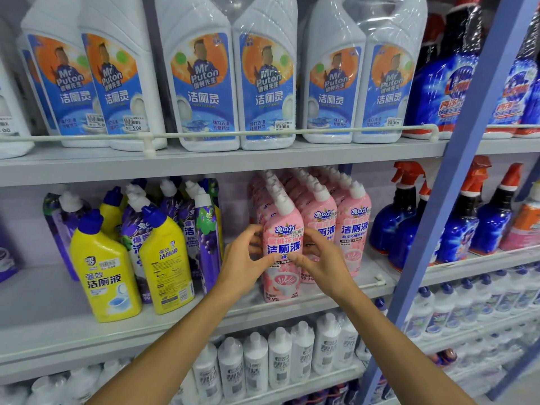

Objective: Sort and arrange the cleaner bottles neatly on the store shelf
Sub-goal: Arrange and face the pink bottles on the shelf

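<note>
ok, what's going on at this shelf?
A person has both hands on the front pink bottle on the middle shelf. The left hand grips its left side and the right hand grips its right. The bottle stands upright at the front of the pink rows. To its left, yellow bottles and purple bottles are mixed together, not yet sorted.

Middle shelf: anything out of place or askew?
Yes. Left of the pink bottles, the yellow bottles and purple bottles stand mixed together and lean at different angles, not in rows. The left hand and right hand grip the front pink bottle.
</note>
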A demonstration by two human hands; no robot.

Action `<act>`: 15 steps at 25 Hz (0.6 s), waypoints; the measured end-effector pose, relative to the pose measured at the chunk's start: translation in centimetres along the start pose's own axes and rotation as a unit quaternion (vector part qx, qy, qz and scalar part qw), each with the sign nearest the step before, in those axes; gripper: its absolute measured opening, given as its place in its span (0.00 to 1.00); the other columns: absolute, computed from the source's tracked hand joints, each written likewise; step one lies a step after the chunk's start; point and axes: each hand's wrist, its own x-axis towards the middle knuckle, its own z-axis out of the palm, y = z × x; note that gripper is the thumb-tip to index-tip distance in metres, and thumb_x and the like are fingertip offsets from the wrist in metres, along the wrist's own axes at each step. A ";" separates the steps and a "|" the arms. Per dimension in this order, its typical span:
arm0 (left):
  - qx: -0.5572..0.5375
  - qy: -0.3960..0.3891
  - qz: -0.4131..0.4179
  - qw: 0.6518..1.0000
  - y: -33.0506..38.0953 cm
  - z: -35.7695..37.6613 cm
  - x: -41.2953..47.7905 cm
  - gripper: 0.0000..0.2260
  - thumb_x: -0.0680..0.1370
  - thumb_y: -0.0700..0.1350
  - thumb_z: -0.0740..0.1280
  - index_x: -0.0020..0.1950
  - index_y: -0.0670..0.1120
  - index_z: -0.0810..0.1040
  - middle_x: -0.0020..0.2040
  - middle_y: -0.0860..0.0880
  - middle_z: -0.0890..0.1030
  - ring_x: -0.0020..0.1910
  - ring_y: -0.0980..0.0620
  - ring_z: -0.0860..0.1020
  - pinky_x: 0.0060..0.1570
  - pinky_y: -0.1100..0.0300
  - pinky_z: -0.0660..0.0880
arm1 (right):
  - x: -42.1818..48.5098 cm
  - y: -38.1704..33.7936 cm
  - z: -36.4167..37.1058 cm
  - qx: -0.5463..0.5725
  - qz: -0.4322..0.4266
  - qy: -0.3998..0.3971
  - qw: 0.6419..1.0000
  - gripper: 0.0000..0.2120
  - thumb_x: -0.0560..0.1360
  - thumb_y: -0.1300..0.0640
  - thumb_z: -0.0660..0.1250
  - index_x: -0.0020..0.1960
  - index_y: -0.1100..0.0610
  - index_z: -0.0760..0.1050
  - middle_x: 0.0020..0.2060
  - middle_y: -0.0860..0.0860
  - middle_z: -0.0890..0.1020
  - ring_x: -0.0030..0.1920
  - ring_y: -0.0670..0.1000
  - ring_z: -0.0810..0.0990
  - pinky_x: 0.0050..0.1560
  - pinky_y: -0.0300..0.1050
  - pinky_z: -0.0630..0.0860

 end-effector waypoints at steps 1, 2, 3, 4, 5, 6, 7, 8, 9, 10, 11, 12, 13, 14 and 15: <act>0.002 0.000 0.001 1.000 0.0 -0.1 0.0 0.23 0.71 0.43 0.80 0.61 0.53 0.75 0.48 0.55 0.83 0.45 0.58 0.84 0.43 0.64 0.81 | 0.1 -0.1 0.1 -0.004 -0.003 0.000 1.000 0.23 0.76 0.55 0.75 0.69 0.51 0.74 0.59 0.42 0.84 0.58 0.42 0.83 0.58 0.43 0.81; 0.003 0.001 0.002 1.000 0.0 -0.2 0.0 0.23 0.71 0.43 0.80 0.61 0.54 0.75 0.48 0.55 0.83 0.45 0.58 0.83 0.43 0.65 0.80 | 0.2 -0.2 0.2 -0.008 -0.003 -0.002 1.000 0.23 0.76 0.56 0.75 0.69 0.50 0.74 0.59 0.41 0.83 0.58 0.41 0.83 0.57 0.40 0.80; 0.004 0.001 0.004 1.000 0.0 -0.2 0.1 0.23 0.71 0.43 0.80 0.61 0.54 0.75 0.48 0.55 0.83 0.44 0.59 0.83 0.42 0.66 0.80 | 0.3 -0.3 0.3 -0.012 -0.002 -0.004 1.000 0.23 0.76 0.57 0.75 0.69 0.48 0.73 0.59 0.40 0.83 0.58 0.40 0.83 0.57 0.37 0.80; 0.004 -0.002 0.006 1.000 0.1 -0.2 0.1 0.23 0.71 0.43 0.80 0.61 0.55 0.75 0.48 0.56 0.83 0.44 0.59 0.83 0.42 0.67 0.79 | 0.4 -0.3 0.3 -0.013 0.001 -0.003 1.000 0.23 0.76 0.57 0.75 0.69 0.47 0.73 0.59 0.40 0.83 0.57 0.40 0.83 0.56 0.37 0.80; 0.004 -0.005 0.006 1.000 0.1 -0.2 0.2 0.23 0.71 0.44 0.80 0.61 0.56 0.74 0.48 0.56 0.83 0.44 0.59 0.83 0.42 0.67 0.79 | 0.4 -0.2 0.2 -0.016 0.002 -0.001 1.000 0.23 0.76 0.56 0.75 0.69 0.48 0.73 0.59 0.40 0.83 0.57 0.40 0.83 0.57 0.38 0.80; 0.003 -0.008 0.004 1.000 0.0 -0.2 0.2 0.23 0.71 0.44 0.80 0.61 0.56 0.74 0.48 0.56 0.83 0.44 0.59 0.83 0.42 0.67 0.79 | 0.4 0.0 0.1 -0.021 0.003 0.002 1.000 0.23 0.76 0.55 0.75 0.69 0.50 0.74 0.59 0.41 0.84 0.57 0.40 0.83 0.58 0.40 0.81; 0.004 -0.009 0.003 1.000 0.0 -0.2 0.2 0.24 0.71 0.45 0.80 0.62 0.56 0.74 0.48 0.56 0.83 0.44 0.59 0.83 0.42 0.66 0.80 | 0.3 0.0 0.0 -0.027 0.002 0.002 1.000 0.23 0.77 0.54 0.75 0.70 0.52 0.75 0.59 0.42 0.84 0.58 0.41 0.83 0.59 0.43 0.81; 0.008 -0.009 0.002 1.000 -0.1 -0.1 0.2 0.24 0.71 0.45 0.80 0.63 0.55 0.75 0.49 0.57 0.83 0.44 0.58 0.83 0.42 0.65 0.81 | 0.3 0.0 -0.1 -0.032 0.000 0.003 0.999 0.23 0.77 0.53 0.75 0.70 0.53 0.74 0.59 0.42 0.84 0.58 0.41 0.83 0.59 0.46 0.81; 0.015 -0.006 0.003 1.000 -0.1 0.0 0.2 0.25 0.71 0.46 0.80 0.64 0.54 0.75 0.49 0.57 0.83 0.44 0.58 0.83 0.42 0.64 0.81 | 0.2 0.0 -0.2 -0.036 -0.001 0.003 0.999 0.23 0.77 0.52 0.75 0.70 0.53 0.74 0.59 0.42 0.84 0.58 0.42 0.83 0.59 0.48 0.82; 0.021 -0.004 0.003 1.000 -0.1 0.1 0.2 0.25 0.71 0.46 0.80 0.65 0.53 0.75 0.49 0.57 0.83 0.44 0.58 0.83 0.41 0.64 0.81 | 0.2 0.0 -0.2 -0.040 -0.001 0.002 0.999 0.23 0.77 0.51 0.75 0.69 0.53 0.74 0.59 0.42 0.84 0.58 0.42 0.83 0.59 0.49 0.82; 0.023 -0.004 0.000 1.000 -0.2 0.3 0.2 0.24 0.71 0.45 0.80 0.64 0.52 0.75 0.49 0.57 0.83 0.43 0.59 0.83 0.41 0.64 0.81 | 0.2 -0.1 -0.3 -0.043 0.000 0.002 0.999 0.23 0.77 0.51 0.75 0.69 0.53 0.75 0.59 0.43 0.84 0.58 0.42 0.83 0.59 0.50 0.82; 0.020 -0.007 -0.003 1.000 -0.2 0.5 0.2 0.22 0.72 0.44 0.79 0.62 0.50 0.75 0.48 0.57 0.83 0.43 0.60 0.83 0.41 0.65 0.81 | 0.2 -0.1 -0.3 -0.043 0.001 0.003 0.999 0.23 0.76 0.51 0.75 0.69 0.53 0.75 0.59 0.43 0.84 0.58 0.42 0.83 0.59 0.50 0.82; 0.015 -0.012 -0.007 1.000 -0.2 0.6 0.2 0.20 0.72 0.43 0.79 0.61 0.49 0.75 0.48 0.56 0.83 0.43 0.61 0.83 0.41 0.66 0.80 | 0.2 -0.1 -0.3 -0.043 0.004 0.005 0.999 0.23 0.76 0.51 0.75 0.68 0.54 0.75 0.58 0.43 0.84 0.57 0.42 0.83 0.59 0.49 0.82; 0.009 -0.016 -0.011 1.000 -0.1 0.7 0.2 0.19 0.73 0.42 0.78 0.60 0.48 0.75 0.47 0.56 0.83 0.43 0.61 0.83 0.42 0.66 0.80 | 0.2 -0.1 -0.4 -0.044 0.009 0.006 0.999 0.23 0.76 0.51 0.75 0.68 0.54 0.75 0.58 0.43 0.84 0.57 0.42 0.83 0.59 0.49 0.82; 0.005 -0.019 -0.014 1.000 -0.1 0.7 0.2 0.19 0.73 0.41 0.78 0.60 0.47 0.75 0.47 0.55 0.84 0.43 0.61 0.84 0.42 0.65 0.80 | 0.2 -0.1 -0.4 -0.047 0.012 0.005 0.999 0.24 0.76 0.51 0.75 0.68 0.54 0.75 0.58 0.43 0.84 0.57 0.42 0.83 0.59 0.50 0.82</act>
